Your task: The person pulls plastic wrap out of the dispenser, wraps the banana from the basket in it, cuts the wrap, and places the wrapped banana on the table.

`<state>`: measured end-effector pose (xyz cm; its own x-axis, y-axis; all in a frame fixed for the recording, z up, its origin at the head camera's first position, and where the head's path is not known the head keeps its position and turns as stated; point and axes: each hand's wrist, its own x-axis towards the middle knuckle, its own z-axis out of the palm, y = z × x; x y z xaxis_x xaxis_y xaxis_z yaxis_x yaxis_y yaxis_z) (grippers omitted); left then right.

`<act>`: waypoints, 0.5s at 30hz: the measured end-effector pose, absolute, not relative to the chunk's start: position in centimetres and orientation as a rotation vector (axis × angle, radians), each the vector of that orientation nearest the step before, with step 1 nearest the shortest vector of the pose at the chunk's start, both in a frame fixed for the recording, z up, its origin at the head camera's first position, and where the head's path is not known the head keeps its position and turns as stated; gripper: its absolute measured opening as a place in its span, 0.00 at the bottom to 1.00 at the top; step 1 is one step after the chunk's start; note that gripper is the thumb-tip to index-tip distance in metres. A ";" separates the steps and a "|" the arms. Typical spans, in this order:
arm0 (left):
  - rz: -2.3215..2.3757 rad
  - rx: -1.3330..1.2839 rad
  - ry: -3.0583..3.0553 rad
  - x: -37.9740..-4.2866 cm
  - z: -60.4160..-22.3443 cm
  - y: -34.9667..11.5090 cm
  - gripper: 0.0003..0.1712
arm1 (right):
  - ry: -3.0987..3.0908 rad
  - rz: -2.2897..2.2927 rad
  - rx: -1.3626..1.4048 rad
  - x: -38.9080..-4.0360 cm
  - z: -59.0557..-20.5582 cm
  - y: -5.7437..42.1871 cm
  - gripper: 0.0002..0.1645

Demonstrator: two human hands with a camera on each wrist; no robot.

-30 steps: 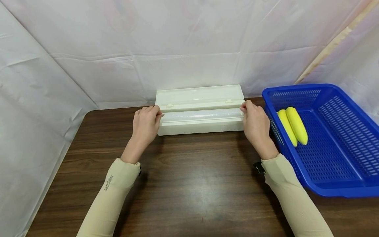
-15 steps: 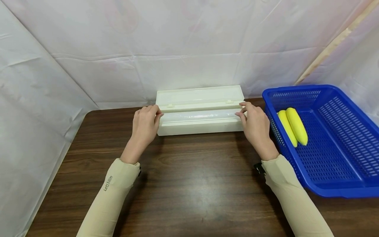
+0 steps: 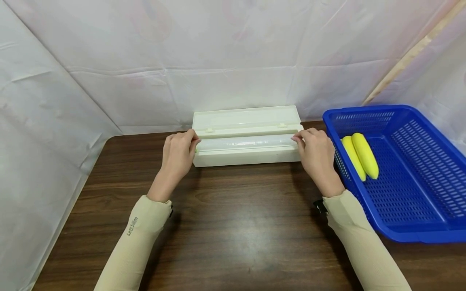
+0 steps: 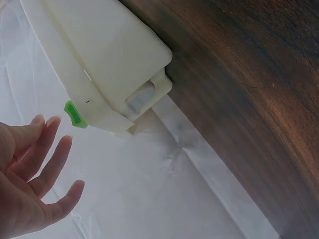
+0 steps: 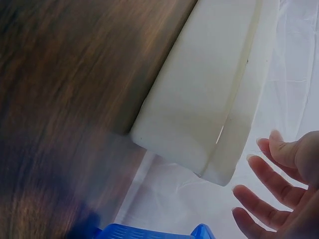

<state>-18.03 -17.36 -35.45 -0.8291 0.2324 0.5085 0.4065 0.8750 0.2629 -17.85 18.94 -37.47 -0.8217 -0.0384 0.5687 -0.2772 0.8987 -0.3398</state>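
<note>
A long cream cling film dispenser (image 3: 247, 155) lies near the back of the table with its lid (image 3: 245, 117) raised. A glossy roll of cling film (image 3: 251, 142) shows inside. At its left end my left hand (image 3: 178, 149) brings thumb and index together, pinching the film edge; the thin film itself is hard to make out there. My right hand (image 3: 316, 151) pinches likewise at the right end. In the left wrist view, a green slider (image 4: 76, 114) sits at the box corner beside my left fingertips (image 4: 52, 120). The right wrist view shows thumb and index close together, past the box edge.
A blue perforated basket (image 3: 386, 236) stands on the right, close to my right forearm. Two yellow bananas (image 3: 359, 155) lie in it. White sheeting (image 3: 233, 81) hangs behind the dark wooden table (image 3: 233, 218).
My right thumb and index parted, then came together again slightly further in along the roll. My left hand has barely moved; a bit of green now shows beside it.
</note>
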 end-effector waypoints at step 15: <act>-0.401 -0.464 -2.590 -17.6 -35.0 -17.4 0.08 | -2.436 0.535 0.255 -17.7 -37.0 19.2 0.10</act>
